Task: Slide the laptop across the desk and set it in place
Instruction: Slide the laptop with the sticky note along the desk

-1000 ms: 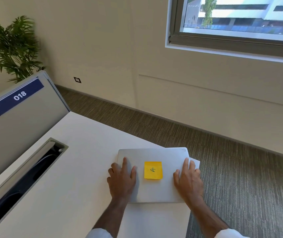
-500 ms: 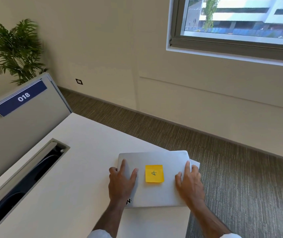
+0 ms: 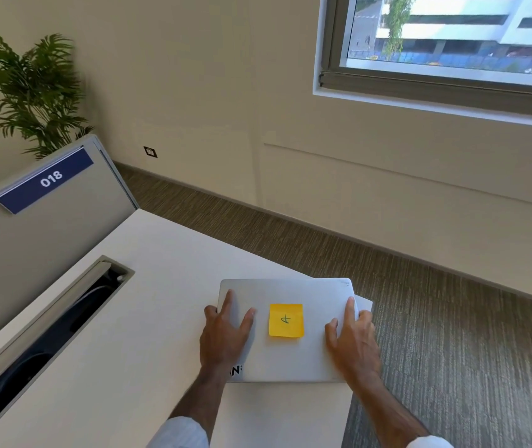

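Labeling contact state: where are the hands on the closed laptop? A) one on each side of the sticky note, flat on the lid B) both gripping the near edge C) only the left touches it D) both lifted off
A: the left hand and right hand lie on the laptop lid, flanking the yellow sticky note.

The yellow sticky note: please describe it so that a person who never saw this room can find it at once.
Start at the white desk and go to its corner nearest the window, where a closed silver laptop lies flat. The sticky note sits in the middle of the lid, between the left hand and right hand. It is the only yellow thing here.
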`<action>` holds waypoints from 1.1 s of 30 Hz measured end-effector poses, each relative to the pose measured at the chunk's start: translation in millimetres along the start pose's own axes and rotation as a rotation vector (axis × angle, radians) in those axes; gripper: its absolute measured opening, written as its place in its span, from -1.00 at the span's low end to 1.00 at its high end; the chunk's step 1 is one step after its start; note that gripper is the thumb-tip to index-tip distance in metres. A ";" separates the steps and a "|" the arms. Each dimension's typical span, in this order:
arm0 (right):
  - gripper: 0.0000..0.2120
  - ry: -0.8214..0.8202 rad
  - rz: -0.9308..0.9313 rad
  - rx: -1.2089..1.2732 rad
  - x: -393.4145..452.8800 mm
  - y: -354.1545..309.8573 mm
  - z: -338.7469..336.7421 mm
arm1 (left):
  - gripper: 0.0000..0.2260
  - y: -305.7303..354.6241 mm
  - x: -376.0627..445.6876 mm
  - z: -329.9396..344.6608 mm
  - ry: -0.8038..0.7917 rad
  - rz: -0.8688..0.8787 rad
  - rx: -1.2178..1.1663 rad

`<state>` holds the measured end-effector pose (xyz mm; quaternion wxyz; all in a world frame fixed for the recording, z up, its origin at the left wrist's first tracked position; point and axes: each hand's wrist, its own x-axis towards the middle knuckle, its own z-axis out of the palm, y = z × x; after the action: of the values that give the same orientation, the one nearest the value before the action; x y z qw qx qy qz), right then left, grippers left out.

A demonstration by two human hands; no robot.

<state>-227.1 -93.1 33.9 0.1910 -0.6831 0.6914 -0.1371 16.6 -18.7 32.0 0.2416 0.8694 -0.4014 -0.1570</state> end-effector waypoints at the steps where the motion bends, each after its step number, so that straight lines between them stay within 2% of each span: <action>1: -0.40 0.000 -0.003 0.000 -1.3 -2.0 -1.7 | -0.36 -0.2 -0.9 -2.6 0.002 0.000 0.001; 15: -0.38 0.013 -0.042 -0.004 -22.7 -35.2 -11.2 | -0.38 -16.7 -11.9 -42.7 0.059 0.001 -0.011; 33: -0.42 -0.006 -0.173 0.019 -59.5 -79.8 -0.1 | -0.40 -66.0 -42.1 -89.9 0.116 -0.081 -0.043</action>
<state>-156.3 -36.1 74.5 0.1871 -0.7390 0.6277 -0.1577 73.2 77.3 74.2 0.2765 0.8872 -0.3479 -0.1244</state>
